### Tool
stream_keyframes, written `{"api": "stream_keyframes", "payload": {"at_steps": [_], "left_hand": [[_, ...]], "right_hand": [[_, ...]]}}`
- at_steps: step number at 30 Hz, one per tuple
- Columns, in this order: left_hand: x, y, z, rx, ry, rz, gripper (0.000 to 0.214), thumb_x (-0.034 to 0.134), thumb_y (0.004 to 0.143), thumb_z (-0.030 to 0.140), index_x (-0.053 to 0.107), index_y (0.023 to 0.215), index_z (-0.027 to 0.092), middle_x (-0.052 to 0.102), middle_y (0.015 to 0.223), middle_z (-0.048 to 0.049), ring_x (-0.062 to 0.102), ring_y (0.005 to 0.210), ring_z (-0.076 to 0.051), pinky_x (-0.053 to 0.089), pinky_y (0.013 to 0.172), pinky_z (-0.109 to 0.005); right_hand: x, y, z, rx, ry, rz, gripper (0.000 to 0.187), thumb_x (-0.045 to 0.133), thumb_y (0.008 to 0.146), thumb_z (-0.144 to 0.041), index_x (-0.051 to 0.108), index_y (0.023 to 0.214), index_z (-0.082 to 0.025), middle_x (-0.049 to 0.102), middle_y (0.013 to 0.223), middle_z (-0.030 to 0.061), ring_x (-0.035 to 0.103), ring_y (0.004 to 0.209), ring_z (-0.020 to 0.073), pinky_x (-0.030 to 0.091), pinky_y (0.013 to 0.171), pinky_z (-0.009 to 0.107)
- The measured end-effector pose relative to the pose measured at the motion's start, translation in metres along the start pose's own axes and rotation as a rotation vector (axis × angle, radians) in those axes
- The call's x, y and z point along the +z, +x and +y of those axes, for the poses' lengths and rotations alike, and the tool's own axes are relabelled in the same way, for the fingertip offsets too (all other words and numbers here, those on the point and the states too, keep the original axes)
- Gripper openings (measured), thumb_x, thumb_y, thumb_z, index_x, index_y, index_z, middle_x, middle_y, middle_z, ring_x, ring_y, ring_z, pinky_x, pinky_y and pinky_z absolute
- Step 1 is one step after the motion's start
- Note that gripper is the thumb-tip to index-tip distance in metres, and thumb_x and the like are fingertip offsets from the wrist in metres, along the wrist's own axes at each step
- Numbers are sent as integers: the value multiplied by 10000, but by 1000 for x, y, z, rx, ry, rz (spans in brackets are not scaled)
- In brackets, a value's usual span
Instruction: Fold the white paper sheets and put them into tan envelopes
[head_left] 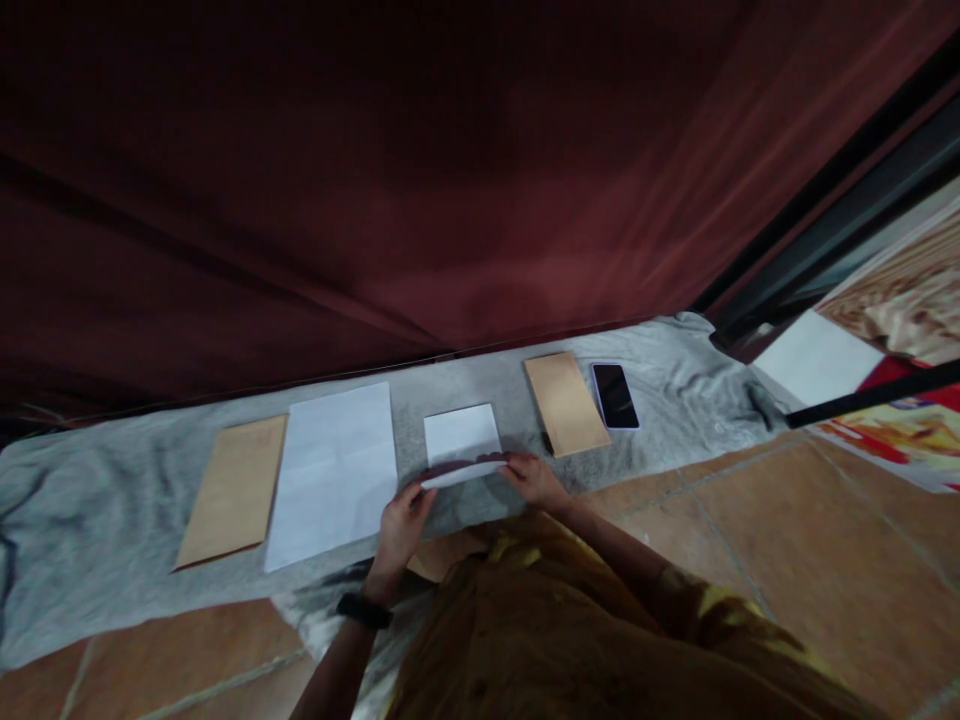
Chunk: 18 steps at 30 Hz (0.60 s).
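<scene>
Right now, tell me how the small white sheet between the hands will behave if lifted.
Probably floppy: the small white sheet curls up at its near edge, where the left hand and right hand pinch it. Likely very light, being thin and flat. It may drag rather than slide, since it lies on soft grey cloth.

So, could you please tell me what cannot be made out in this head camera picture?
Head view, grip on the small white folded paper: whether the left hand and right hand pinch or press its near edge; the hands cover it.
Head view, tan flat piece by the lap: mostly hidden by the yellow garment.
Head view, black rectangular phone: screen dark, too small to read.
</scene>
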<state>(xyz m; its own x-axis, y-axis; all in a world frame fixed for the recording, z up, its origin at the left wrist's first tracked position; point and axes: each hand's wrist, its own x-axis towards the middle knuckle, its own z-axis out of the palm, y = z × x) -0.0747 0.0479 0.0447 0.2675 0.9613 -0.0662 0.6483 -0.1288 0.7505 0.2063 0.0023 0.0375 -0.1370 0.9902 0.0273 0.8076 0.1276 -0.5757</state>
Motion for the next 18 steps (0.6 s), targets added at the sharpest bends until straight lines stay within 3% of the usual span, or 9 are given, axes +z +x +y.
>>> {"api": "stream_keyframes", "payload": {"at_steps": [3, 10, 18], "left_hand": [[1, 12, 1, -68, 21, 34, 303, 556, 882, 465, 710, 903, 206, 768, 921, -52, 716, 844, -218, 576, 788, -336], [4, 29, 19, -170, 103, 74, 229, 556, 913, 388, 689, 897, 202, 730, 799, -16, 660, 716, -172, 478, 692, -270], [4, 42, 32, -212, 324, 58, 217, 545, 965, 346, 687, 887, 201, 732, 785, -25, 634, 685, -154, 396, 646, -248]], "right_hand": [[1, 8, -2, 121, 63, -28, 250, 497, 1036, -245, 716, 927, -191, 751, 914, 43, 702, 867, 174, 507, 782, 249], [-3, 24, -7, 287, 154, -34, 280, 457, 1048, -273, 700, 937, -190, 732, 869, 29, 674, 788, 163, 452, 697, 232], [-7, 38, -14, 458, 21, -31, 321, 455, 1058, -357, 728, 953, -225, 776, 908, 39, 721, 824, 172, 428, 658, 215]]}}
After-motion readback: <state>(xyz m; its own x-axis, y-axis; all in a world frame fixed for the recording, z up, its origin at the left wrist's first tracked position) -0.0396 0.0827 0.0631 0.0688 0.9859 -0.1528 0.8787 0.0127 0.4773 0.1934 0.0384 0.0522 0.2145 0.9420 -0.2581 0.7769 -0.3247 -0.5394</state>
